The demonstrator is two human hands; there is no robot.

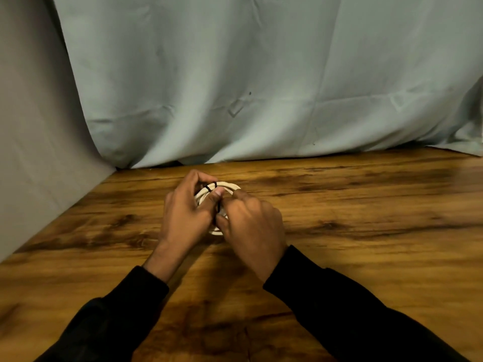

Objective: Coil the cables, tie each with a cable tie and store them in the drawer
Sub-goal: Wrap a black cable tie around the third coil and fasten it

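Observation:
A white cable (226,186) wound into a small coil lies at the middle of the wooden table (366,218), mostly hidden under both hands. A thin black cable tie (209,188) wraps across the coil's far-left arc, and its free end runs down between the hands. My left hand (186,215) grips the left side of the coil, thumb pressed on top. My right hand (252,226) pinches the tie's black tail with thumb and forefinger over the coil's near side. No drawer is in view.
A pale blue-grey cloth (261,87) hangs behind the table's back edge. A grey wall (31,152) borders the left side. Both black sleeves (347,307) reach in from the bottom of the view.

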